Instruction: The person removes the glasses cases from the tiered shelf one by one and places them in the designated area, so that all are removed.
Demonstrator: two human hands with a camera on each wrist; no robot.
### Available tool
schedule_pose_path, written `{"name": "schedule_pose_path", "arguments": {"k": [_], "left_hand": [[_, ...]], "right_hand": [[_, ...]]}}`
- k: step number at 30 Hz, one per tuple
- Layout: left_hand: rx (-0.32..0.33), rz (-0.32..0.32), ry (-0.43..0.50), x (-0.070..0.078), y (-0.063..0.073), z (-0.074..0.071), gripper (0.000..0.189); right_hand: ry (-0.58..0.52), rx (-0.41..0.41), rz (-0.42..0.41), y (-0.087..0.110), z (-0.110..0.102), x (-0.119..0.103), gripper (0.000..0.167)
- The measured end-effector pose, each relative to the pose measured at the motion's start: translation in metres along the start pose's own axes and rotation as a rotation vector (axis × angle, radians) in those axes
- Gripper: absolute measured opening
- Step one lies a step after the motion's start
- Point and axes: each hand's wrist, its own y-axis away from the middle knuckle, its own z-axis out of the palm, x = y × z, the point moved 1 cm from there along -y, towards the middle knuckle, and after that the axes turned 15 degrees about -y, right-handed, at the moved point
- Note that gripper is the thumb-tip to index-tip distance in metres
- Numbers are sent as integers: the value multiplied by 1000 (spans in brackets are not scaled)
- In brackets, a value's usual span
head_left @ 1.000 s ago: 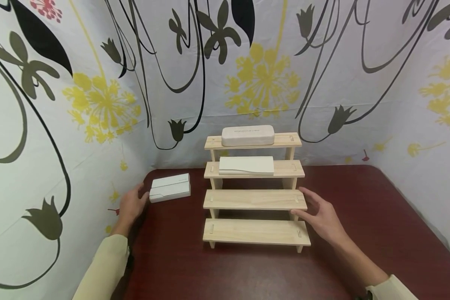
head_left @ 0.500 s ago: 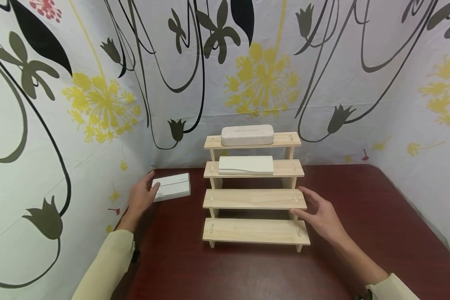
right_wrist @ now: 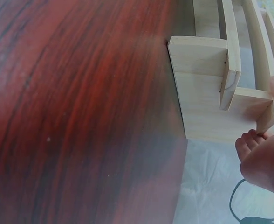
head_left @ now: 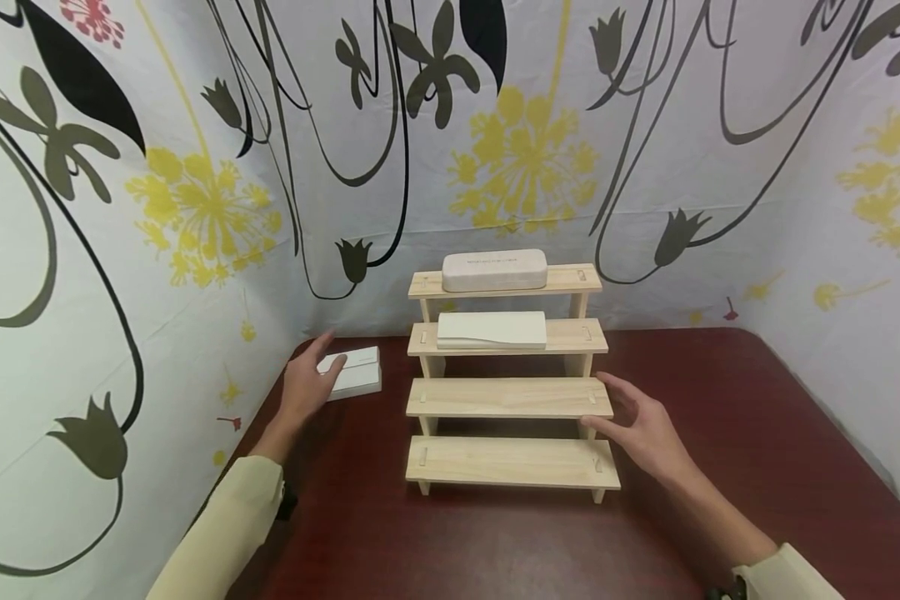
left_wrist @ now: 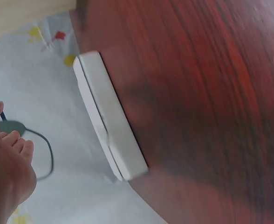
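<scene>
A four-step wooden display rack (head_left: 510, 398) stands on the table. At the right end of its third step from the top, my right hand (head_left: 648, 437) grips the board, thumb at the front edge and fingers at the back. In the right wrist view the fingers (right_wrist: 250, 142) curl by the step's end. My left hand (head_left: 307, 385) reaches over the left part of a flat white box (head_left: 360, 379), thumb and forefinger spread. The left wrist view shows that box (left_wrist: 111, 121) with a gap between it and the hand (left_wrist: 11, 158).
On the rack's top step lies an off-white oblong case (head_left: 495, 271). A flat white packet (head_left: 491, 330) rests on the second step. The dark red table (head_left: 510, 542) meets a flower-patterned cloth (head_left: 420, 200) at the back and sides.
My left hand has moved right and slightly up, from the box's left edge to over its left part. The box, the rack and my right hand have stayed put.
</scene>
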Motion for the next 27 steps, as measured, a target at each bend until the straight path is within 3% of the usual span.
{"name": "schedule_pose_path", "arguments": {"k": [14, 20, 27], "left_hand": [[-22, 42, 199, 48, -7, 6, 55], [-37, 56, 242, 65, -7, 11, 57], [-49, 73, 290, 84, -8, 13, 59]], "right_hand": [[6, -2, 35, -1, -2, -3, 79], [9, 9, 21, -5, -2, -2, 84], [-64, 27, -19, -12, -3, -7, 92]]}}
